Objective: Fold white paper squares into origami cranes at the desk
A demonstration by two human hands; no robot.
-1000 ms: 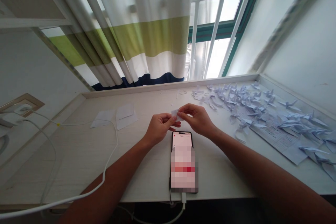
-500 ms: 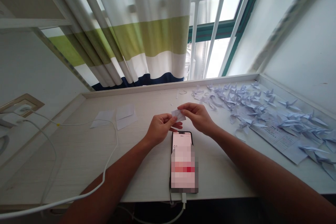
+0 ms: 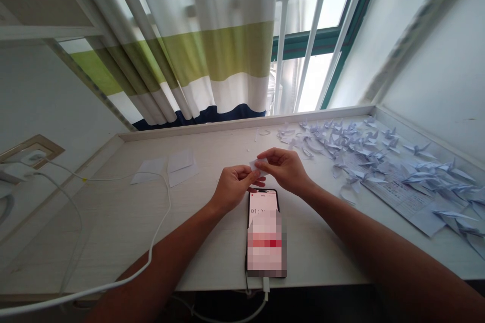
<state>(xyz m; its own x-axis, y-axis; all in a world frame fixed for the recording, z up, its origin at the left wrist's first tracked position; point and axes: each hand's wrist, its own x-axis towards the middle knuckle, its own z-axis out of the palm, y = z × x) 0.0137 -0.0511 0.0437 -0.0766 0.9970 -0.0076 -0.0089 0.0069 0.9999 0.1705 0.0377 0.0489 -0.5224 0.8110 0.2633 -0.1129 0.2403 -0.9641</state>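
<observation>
A small folded piece of white paper (image 3: 257, 165) is pinched between both hands just above the desk's middle. My left hand (image 3: 232, 186) grips its left end with thumb and fingers closed. My right hand (image 3: 287, 169) holds the right end, its fingers curled over the top edge. Directly below the hands a phone (image 3: 265, 232) lies flat on the desk (image 3: 113, 222) with its screen lit.
Several folded paper cranes (image 3: 364, 154) are spread over the right side, some on a printed sheet (image 3: 401, 197). Two flat white paper pieces (image 3: 166, 169) lie at the left. A white cable (image 3: 159, 232) loops across the left; another plugs into the phone. A curtain and window stand behind.
The hands have shifted only slightly, working the paper between the fingertips; the right fingers now curl a little further over the paper. The phone's timer display has changed.
</observation>
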